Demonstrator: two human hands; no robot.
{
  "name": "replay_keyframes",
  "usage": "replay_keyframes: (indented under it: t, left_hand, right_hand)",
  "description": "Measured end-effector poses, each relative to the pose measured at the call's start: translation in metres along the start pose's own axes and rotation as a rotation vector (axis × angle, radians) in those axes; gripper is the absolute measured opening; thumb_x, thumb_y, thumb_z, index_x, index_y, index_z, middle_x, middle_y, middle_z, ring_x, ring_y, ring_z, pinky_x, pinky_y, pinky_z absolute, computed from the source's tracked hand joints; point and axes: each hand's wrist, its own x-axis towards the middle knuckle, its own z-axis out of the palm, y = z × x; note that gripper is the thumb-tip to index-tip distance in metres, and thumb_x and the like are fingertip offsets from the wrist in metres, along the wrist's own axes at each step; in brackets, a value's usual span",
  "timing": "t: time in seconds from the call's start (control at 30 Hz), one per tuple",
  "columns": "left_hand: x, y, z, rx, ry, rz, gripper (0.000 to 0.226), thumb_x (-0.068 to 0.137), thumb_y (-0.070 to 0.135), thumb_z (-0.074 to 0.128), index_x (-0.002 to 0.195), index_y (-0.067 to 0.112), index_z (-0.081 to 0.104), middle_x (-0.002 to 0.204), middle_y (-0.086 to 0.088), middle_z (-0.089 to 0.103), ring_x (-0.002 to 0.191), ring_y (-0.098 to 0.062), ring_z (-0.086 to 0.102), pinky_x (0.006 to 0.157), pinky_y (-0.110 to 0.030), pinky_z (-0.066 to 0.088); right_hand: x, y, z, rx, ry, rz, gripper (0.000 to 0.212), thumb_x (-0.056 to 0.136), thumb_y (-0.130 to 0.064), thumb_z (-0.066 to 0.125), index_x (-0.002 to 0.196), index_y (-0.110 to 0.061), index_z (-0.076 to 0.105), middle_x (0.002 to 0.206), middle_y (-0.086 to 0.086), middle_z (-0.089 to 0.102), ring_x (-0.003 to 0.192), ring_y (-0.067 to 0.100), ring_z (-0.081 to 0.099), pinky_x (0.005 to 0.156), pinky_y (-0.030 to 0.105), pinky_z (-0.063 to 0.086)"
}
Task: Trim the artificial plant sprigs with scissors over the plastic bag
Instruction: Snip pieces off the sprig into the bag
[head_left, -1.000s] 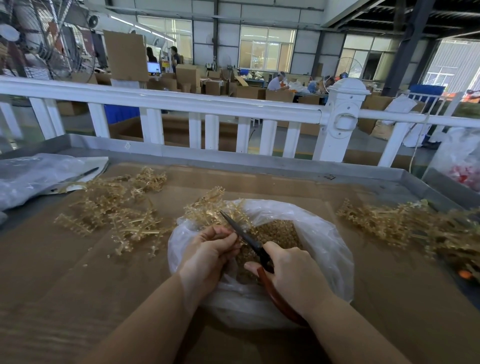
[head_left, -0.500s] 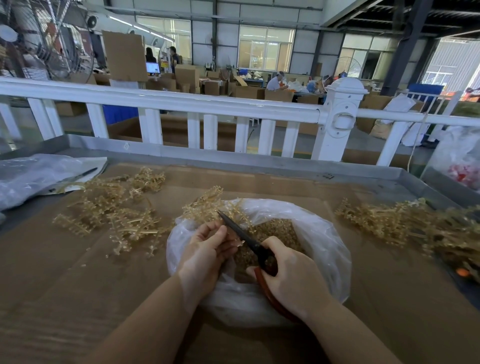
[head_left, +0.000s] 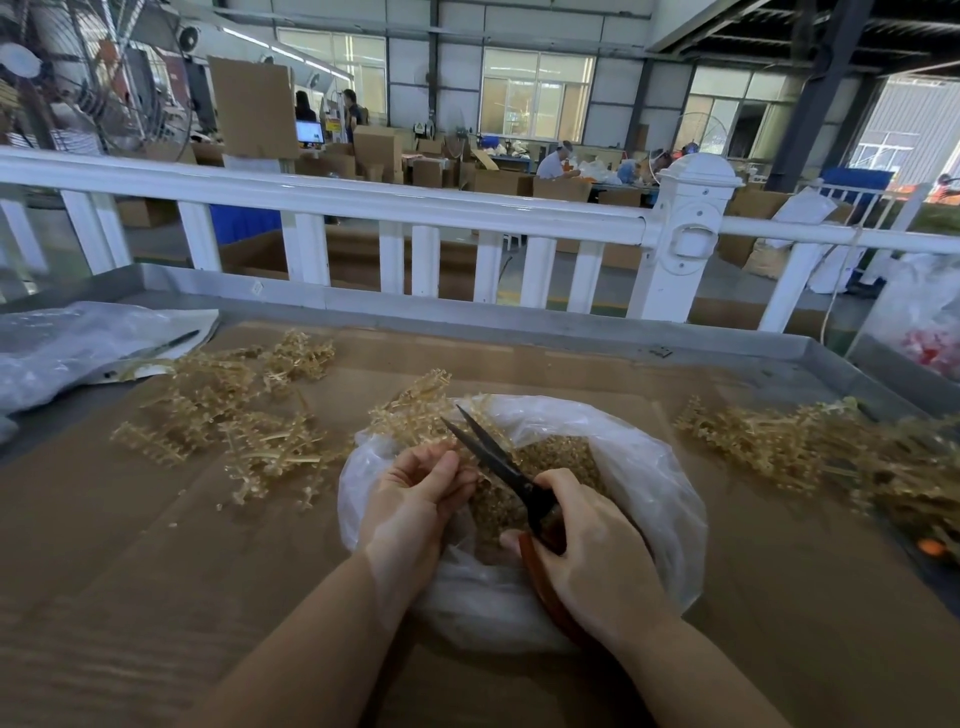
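Trimming step in hand, mid-cut, over the plastic bag (head_left: 654, 467).

Item, left hand (head_left: 415, 493): fingers curled round a tan sprig (head_left: 415, 415), holding it above the bag's left rim, its tips pointing away from the person.

Item, right hand (head_left: 587, 545): fingers wrapped round the red handles of the scissors (head_left: 493, 457). Dark blades parted in a narrow V, points near the held sprig; whether they touch a stem cannot be told.

Item, bag: clear, mouth open, seated on the cardboard-covered table (head_left: 156, 571), holding a heap of tan cuttings (head_left: 550, 457).

Item, loose sprigs (head_left: 234, 415): scattered left of the bag. Second pile (head_left: 805, 447): right of the bag, well apart from the hands. Which pile is trimmed stock cannot be told.

Judgement, next move: likely closing the blades across a stem while both hands stay above the bag's mouth, so offcuts fall inside. Calls for keeping the left fingertips clear of the blade line.
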Motion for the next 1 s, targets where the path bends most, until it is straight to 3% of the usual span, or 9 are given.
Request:
replay_keyframes:
  t: [0.13, 0.33, 0.53, 0.73, 1.0]
  left_hand:
    - [0.000, -0.001, 0.000, -0.007, 0.001, 0.017, 0.017, 0.089, -0.002, 0.055, 0.077, 0.009, 0.060, 0.067, -0.003, 0.067, 0.060, -0.010, 0.066, 0.057, -0.017, 0.055]
    - [0.000, -0.001, -0.001, -0.012, -0.006, 0.019, 0.014, 0.088, -0.003, 0.055, 0.081, 0.006, 0.062, 0.062, 0.000, 0.068, 0.057, -0.008, 0.067, 0.057, -0.017, 0.055]
    - [0.000, -0.001, 0.001, -0.031, -0.006, 0.035, 0.016, 0.089, -0.006, 0.053, 0.080, 0.008, 0.055, 0.057, 0.002, 0.066, 0.053, -0.007, 0.065, 0.054, -0.017, 0.054]
    - [0.000, -0.001, 0.001, -0.028, -0.034, 0.027, 0.017, 0.090, -0.004, 0.051, 0.081, 0.008, 0.058, 0.059, 0.002, 0.065, 0.053, -0.005, 0.062, 0.055, -0.016, 0.053]
    - [0.001, 0.002, -0.001, -0.032, -0.040, -0.027, 0.024, 0.092, -0.001, 0.049, 0.074, 0.008, 0.061, 0.064, -0.002, 0.065, 0.056, -0.009, 0.063, 0.055, -0.017, 0.054]
  right_hand:
    - [0.000, 0.000, -0.003, 0.062, 0.072, 0.010, 0.038, 0.078, -0.051, 0.068, 0.103, -0.027, 0.057, 0.087, -0.012, 0.060, 0.083, 0.003, 0.055, 0.075, 0.014, 0.045]
    - [0.001, 0.000, -0.008, 0.010, 0.074, 0.029, 0.038, 0.076, -0.055, 0.068, 0.106, -0.034, 0.059, 0.090, -0.014, 0.062, 0.087, 0.005, 0.056, 0.077, 0.023, 0.048]
    - [0.003, 0.000, -0.011, -0.119, -0.058, -0.002, 0.041, 0.077, -0.066, 0.056, 0.108, -0.039, 0.056, 0.090, -0.015, 0.059, 0.086, 0.001, 0.053, 0.066, 0.006, 0.034]
    - [0.005, 0.001, -0.013, -0.111, -0.107, 0.002, 0.038, 0.078, -0.065, 0.055, 0.106, -0.039, 0.051, 0.090, -0.015, 0.054, 0.088, 0.003, 0.050, 0.072, 0.016, 0.037]
    - [0.006, 0.002, -0.013, -0.073, -0.145, -0.018, 0.034, 0.080, -0.061, 0.057, 0.103, -0.037, 0.050, 0.090, -0.013, 0.052, 0.090, 0.004, 0.048, 0.076, 0.016, 0.038]
